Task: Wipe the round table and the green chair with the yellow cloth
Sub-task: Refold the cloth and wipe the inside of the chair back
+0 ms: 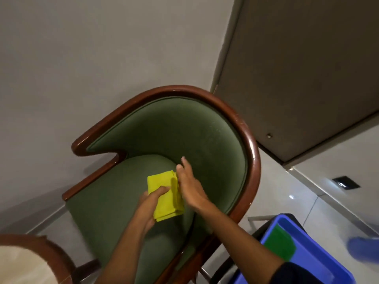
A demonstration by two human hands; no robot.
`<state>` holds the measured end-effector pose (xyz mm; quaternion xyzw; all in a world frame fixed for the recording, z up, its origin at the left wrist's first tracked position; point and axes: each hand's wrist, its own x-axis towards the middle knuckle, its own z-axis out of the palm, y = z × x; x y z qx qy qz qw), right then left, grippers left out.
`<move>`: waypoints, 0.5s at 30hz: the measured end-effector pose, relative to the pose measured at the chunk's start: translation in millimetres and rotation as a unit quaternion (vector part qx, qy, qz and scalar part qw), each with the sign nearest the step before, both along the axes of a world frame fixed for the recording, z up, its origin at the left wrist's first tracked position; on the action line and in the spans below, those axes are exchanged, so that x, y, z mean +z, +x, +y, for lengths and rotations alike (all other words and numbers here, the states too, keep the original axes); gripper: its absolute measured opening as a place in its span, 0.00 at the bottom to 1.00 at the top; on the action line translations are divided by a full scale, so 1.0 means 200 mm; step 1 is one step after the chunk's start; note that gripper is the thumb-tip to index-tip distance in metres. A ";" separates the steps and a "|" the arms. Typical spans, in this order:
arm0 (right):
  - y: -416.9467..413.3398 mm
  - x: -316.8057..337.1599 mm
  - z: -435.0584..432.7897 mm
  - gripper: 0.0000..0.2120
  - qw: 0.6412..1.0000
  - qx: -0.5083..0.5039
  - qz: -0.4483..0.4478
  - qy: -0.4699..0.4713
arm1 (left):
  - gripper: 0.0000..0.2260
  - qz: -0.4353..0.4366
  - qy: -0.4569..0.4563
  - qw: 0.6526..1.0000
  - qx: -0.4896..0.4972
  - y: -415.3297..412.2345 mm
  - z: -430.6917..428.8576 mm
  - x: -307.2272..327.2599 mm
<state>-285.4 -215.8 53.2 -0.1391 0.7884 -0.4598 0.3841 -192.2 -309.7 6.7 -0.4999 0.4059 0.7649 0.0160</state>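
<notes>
A green upholstered chair with a curved dark wooden frame fills the middle of the view. A folded yellow cloth is held just above its seat. My left hand grips the cloth from below, thumb across its top. My right hand rests flat against the cloth's right edge, fingers straight and pointing toward the chair back. The round table, pale-topped with a brown wooden rim, shows only as a slice at the bottom left corner.
A blue plastic bin with something green inside stands at the bottom right, close to the chair's frame. Grey walls rise behind the chair, a door or panel at the upper right. Pale glossy floor tiles and a blue blurred object lie at right.
</notes>
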 end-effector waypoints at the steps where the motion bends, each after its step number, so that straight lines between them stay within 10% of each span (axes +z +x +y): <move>1: -0.07 0.07 0.06 0.26 0.992 -0.002 0.118 0.033 | 0.10 -0.004 -0.040 0.999 -0.011 -0.06 0.02 0.03; 4: -0.33 0.23 0.27 0.28 0.888 -0.059 0.435 0.141 | 0.10 -0.002 -0.207 0.975 -0.076 -0.21 0.08 0.09; 6: -0.53 0.26 0.38 0.30 0.840 -0.094 0.487 0.221 | 0.23 0.019 -0.311 0.941 -0.134 -0.31 0.14 0.11; 12: -0.61 0.04 0.58 0.32 0.920 -0.166 0.267 0.235 | 0.31 0.046 -0.210 0.927 -0.306 -0.43 0.59 -0.03; 15: -0.60 0.01 0.56 0.29 0.900 -0.171 0.348 0.197 | 0.30 -0.013 -0.250 0.910 -0.331 -0.46 0.68 -0.12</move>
